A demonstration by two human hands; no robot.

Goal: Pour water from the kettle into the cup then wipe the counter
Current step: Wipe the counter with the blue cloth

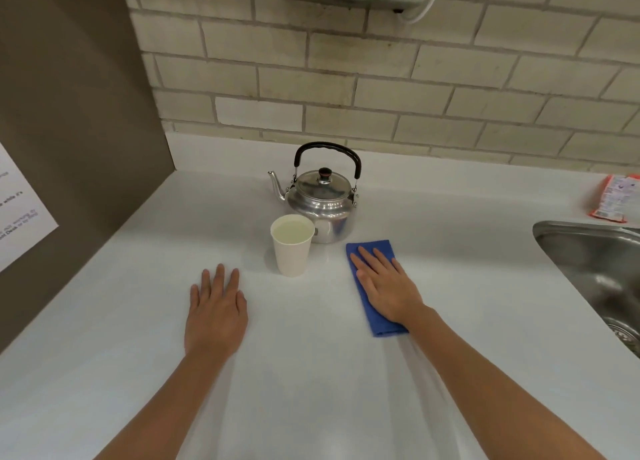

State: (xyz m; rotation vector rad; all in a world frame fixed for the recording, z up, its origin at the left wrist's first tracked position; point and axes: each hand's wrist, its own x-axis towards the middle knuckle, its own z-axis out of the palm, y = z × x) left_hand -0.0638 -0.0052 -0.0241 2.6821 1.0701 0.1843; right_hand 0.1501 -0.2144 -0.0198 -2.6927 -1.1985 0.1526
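Folded blue cloth: soft, limp, on white counter just right of filled white paper cup | right hand: flat, fingers spread, pressing cloth | left hand: flat, empty | cup: light, tippable; steel kettle behind.

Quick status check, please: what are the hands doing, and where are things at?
Left hand flat on counter, empty. Right hand pressing blue cloth. Cup filled, kettle set down behind it. Cup stands near the wiping path.

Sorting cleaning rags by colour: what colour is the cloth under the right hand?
Blue, plain; the cloth shows clearly in the head view.
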